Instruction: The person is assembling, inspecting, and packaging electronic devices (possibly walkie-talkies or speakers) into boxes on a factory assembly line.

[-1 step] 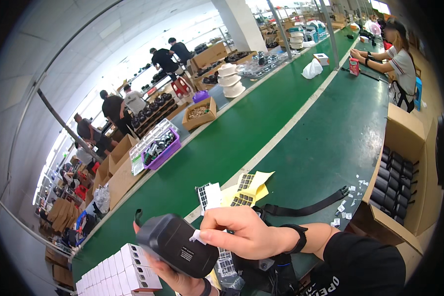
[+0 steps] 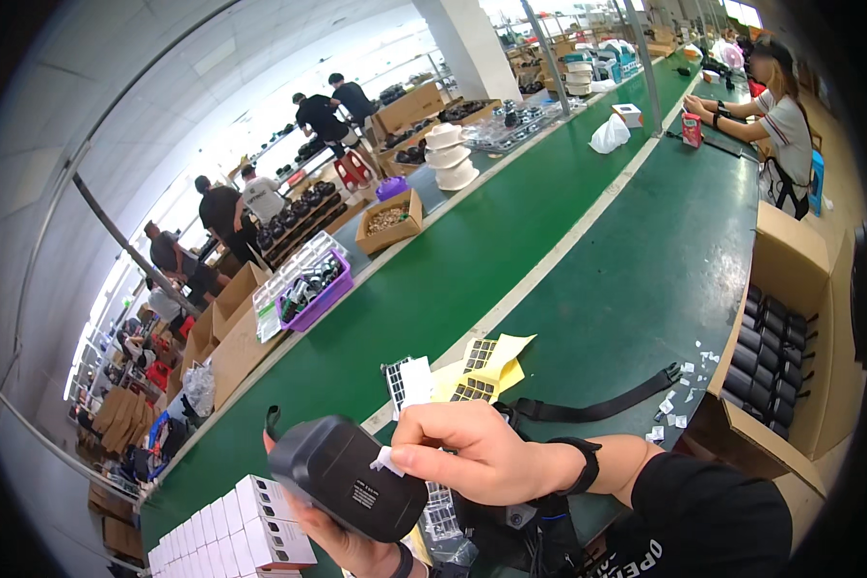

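Note:
My left hand (image 2: 342,547) is wrapped round a black rounded-box device (image 2: 345,472) with a strap loop at its far end, holding it tilted over the workbench. Pale printed text marks the face turned up toward me. Between the thumb and forefinger of my right hand (image 2: 467,451) is a small white piece of paper or film (image 2: 385,461), which touches that face near its right edge. Just beyond my right hand lie yellow sheets of small dark stickers (image 2: 477,371) and a white sheet (image 2: 416,381). A black strap (image 2: 597,409) stretches across the bench beside my right wrist.
White boxes (image 2: 226,535) are stacked at lower left. Torn white scraps (image 2: 667,407) litter the bench's right edge, next to an open carton (image 2: 790,241) of black devices. A purple basket (image 2: 318,301) stands across the green belt (image 2: 511,250). A co-worker (image 2: 785,135) sits at far right.

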Available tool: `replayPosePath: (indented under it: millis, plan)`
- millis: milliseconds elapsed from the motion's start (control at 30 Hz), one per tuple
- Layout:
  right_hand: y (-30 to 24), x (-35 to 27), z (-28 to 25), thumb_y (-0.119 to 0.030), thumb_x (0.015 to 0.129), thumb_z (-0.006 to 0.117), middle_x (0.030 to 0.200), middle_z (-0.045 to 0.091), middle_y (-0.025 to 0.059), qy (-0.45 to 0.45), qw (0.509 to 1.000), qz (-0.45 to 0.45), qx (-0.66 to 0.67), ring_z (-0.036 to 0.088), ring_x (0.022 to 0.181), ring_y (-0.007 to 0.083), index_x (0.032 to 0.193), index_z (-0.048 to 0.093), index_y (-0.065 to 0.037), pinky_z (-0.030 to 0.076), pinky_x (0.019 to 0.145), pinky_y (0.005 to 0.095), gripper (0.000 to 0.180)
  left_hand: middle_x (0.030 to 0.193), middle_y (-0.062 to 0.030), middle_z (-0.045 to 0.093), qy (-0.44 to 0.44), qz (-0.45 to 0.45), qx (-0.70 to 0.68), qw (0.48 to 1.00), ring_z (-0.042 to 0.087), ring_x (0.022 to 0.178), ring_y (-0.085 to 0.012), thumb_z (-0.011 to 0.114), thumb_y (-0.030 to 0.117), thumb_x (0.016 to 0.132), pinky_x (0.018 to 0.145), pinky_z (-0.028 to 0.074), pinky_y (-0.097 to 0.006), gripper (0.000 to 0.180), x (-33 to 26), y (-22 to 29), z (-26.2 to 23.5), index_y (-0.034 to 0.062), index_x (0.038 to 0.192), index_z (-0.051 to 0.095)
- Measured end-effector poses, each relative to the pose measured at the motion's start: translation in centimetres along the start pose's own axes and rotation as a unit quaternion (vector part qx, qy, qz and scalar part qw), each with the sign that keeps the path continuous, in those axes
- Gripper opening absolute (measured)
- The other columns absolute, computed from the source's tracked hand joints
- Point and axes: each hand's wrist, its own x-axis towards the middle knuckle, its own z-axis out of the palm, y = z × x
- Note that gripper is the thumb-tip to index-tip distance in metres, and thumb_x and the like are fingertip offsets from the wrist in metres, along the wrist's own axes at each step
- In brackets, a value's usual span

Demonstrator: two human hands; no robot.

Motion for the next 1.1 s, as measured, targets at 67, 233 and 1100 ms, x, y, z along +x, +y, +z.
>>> replayPosePath:
  millis: [67, 233, 1100]
  plan:
    - [0.1, -0.1, -0.1, -0.009, 0.091, 0.052, 0.068, 0.051, 0.0031, -0.005, 0.998, 0.041, 0.048, 0.045, 0.061, 0.0082, 0.082, 0.054, 0.002, 0.037, 0.054, 0.0229, 0.014, 0.127, -0.0132, 0.049, -0.027, -0.029, 0.023, 0.999, 0.058, 0.105, -0.0212, 0.038, 0.044, 0.095, 0.087, 0.052, -0.035, 0.056, 0.1, -0.1, -0.3, 0.0099, 0.139, 0.028]
    - [0.0, 0.0, 0.0, -0.007, 0.089, 0.054, 0.066, 0.050, 0.0034, 0.023, 0.998, -0.007, -0.052, 0.046, 0.057, 0.0102, 0.079, 0.053, 0.001, 0.037, 0.052, 0.0247, 0.013, 0.126, -0.0128, 0.049, -0.031, -0.010, 0.066, 0.997, 0.057, 0.104, -0.0221, 0.046, 0.045, 0.091, 0.087, 0.051, -0.036, 0.064, 0.7, 0.5, 1.1, 0.0073, 0.139, 0.026]
    - [-0.9, 2.0, -7.0, 0.004, 0.070, 0.071, 0.068, 0.054, 0.0087, 0.271, 0.827, -0.322, -0.372, 0.054, 0.058, 0.0166, 0.075, 0.058, 0.000, 0.043, 0.053, 0.0255, 0.015, 0.120, -0.0161, 0.053, 0.053, -0.124, 0.019, 0.991, 0.058, 0.099, -0.0262, 0.049, 0.044, 0.090, 0.083, 0.051, -0.040, 0.062, 0.7, 3.1, -2.6, 0.0038, 0.135, 0.034]
